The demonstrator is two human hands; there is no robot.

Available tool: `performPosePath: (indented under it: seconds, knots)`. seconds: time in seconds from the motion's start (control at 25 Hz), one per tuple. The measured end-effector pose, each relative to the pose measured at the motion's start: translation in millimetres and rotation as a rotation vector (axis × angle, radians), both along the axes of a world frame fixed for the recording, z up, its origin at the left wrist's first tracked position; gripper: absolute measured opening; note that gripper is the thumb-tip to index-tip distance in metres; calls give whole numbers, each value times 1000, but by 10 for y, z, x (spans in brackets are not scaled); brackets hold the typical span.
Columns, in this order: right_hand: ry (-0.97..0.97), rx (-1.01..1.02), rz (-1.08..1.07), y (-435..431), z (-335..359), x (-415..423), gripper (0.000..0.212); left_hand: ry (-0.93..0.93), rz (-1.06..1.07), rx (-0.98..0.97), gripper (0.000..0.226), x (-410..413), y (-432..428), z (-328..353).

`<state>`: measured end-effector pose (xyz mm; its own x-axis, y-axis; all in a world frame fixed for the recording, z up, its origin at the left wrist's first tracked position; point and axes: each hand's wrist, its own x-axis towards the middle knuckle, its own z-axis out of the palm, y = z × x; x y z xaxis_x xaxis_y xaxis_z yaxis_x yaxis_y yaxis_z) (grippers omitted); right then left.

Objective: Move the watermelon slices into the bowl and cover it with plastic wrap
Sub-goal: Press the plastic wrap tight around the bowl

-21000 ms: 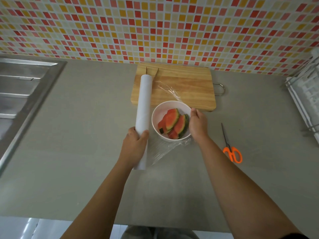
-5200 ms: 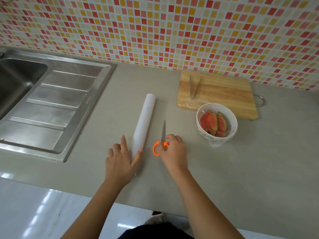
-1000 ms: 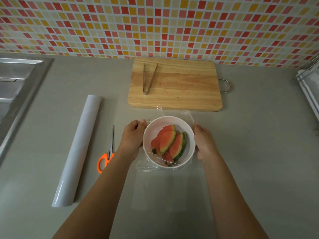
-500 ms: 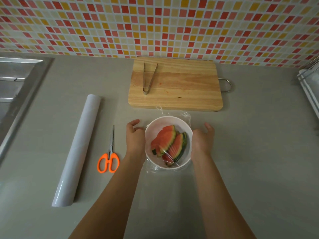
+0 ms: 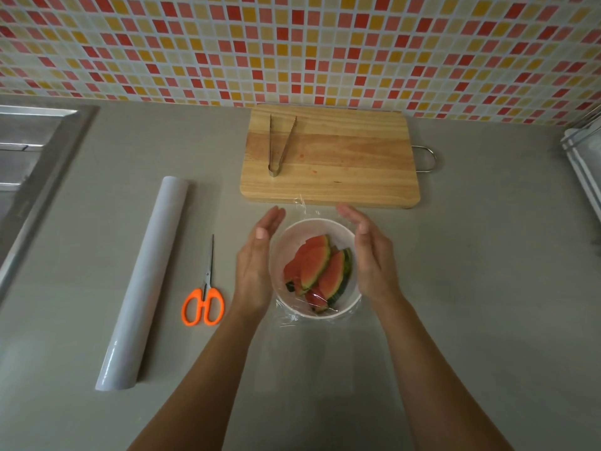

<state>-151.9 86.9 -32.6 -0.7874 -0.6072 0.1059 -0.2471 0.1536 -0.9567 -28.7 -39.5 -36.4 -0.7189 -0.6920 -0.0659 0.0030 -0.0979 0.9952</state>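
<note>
Found the white bowl (image 5: 289, 245) sitting on the grey desk (image 5: 471, 288), just in front of the wooden cutting board (image 5: 341, 164). Spotted the watermelon slices (image 5: 317, 271) piled inside, red flesh up, green rinds toward the right and near side. Caught the plastic wrap (image 5: 303, 206) stretched over the bowl's mouth, wrinkled across the slices, bunched at the far rim and down by the near base. Saw the left hand (image 5: 257, 265) spread wide and flat, fingers straight and together, palm inward, flanking the bowl's left side and holding nothing. Saw the right hand (image 5: 370, 258) mirroring it on the right side, equally flat, equally free of any grip. Couldn't tell real contact with rim or film from a close hover. Noted metal tongs (image 5: 278, 144) lying on the board's left part, tips toward the tiled wall (image 5: 292, 43). Picked out orange-handled scissors (image 5: 204, 301) left of the left hand, blades closed and pointing away. Logged the long white roll (image 5: 143, 281) further left, lying apart from the scissors. Glimpsed a steel sink (image 5: 29, 164) at the far left edge and a wire rack (image 5: 585, 164) at the far right.
</note>
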Motion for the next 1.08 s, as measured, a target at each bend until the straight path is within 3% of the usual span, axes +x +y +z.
performPosePath:
  seconds: [0.12, 0.4, 0.64, 0.76, 0.88, 1.0, 1.08]
  knots:
    - [-117, 43, 30, -52, -75, -19, 73, -23, 15, 83, 42, -87, 109, -39]
    - [-206, 237, -104, -120, -79, -26, 74, -137, 159, 51, 38, -154, 115, -67]
    - [-168, 389, -157, -152, -1, -40, 83, -310, 156, -20, 45, -139, 166, 46]
    - [-11, 310, -367, -26, 53, -110, 79, -456, 149, -110, 66, 21, 308, 24]
    - [6, 142, -323, 126, 98, -46, 74, -311, 97, -206, 63, 99, 136, 58]
    - [-45, 148, -105, 129, 37, 140, 64, -207, -160, -165, 54, -62, -120, 123]
    - [-97, 177, -70, 89, 2, 169, 59, -196, -248, -120, 53, -150, -104, 102]
